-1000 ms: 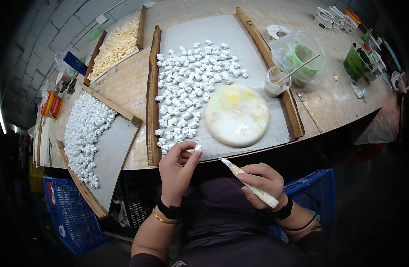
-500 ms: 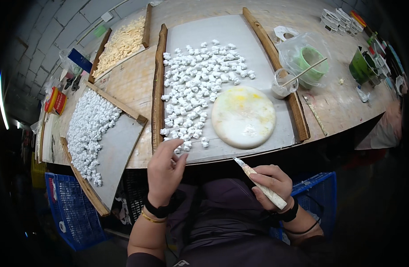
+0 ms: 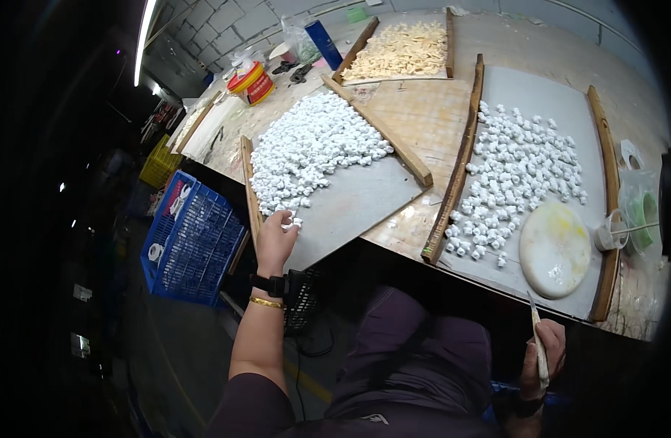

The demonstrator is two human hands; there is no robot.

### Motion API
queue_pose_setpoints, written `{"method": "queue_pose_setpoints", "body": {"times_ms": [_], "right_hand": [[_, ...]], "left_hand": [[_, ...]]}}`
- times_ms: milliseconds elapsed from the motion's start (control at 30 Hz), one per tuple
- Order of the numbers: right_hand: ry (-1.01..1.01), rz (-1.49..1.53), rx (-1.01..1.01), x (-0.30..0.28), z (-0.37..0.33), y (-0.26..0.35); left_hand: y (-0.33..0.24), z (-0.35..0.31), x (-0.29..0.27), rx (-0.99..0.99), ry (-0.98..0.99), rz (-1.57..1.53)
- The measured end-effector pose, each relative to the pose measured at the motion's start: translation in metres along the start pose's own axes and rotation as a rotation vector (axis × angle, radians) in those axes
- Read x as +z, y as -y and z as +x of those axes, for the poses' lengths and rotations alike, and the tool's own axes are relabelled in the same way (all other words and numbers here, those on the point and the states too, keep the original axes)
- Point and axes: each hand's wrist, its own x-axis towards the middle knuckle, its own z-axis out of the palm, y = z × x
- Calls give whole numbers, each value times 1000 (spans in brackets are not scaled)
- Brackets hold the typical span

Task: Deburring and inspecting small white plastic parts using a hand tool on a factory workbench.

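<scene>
My left hand is at the near end of a heap of small white knobbly pieces on the left board. Its thumb and fingers are pinched together at a white piece. In my right hand is a knife with a pale wrapped handle, its blade pointing up towards the right board's front edge. That right board carries more white pieces, spread out loosely. Beside them lies a round white slab with yellow smears and a wet shine.
Wooden strips edge the boards. A tray of cream-coloured pieces lies at the back. A red and yellow tub stands far left, a blue crate below the table. A small cup and green bowl are at right.
My view has swung to the left. My left hand has gone from the right board's front edge to the heap on the left board. The knife stays in my right hand.
</scene>
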Motion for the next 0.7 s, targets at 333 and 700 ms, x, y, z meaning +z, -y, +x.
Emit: {"method": "queue_pose_setpoints", "body": {"times_ms": [333,700], "right_hand": [[-15,-53,102,-1,-6,-1],[27,53,74,1,-6,-3]], "left_hand": [[12,17,8,138,110,226],[12,21,10,140,64,71]]}}
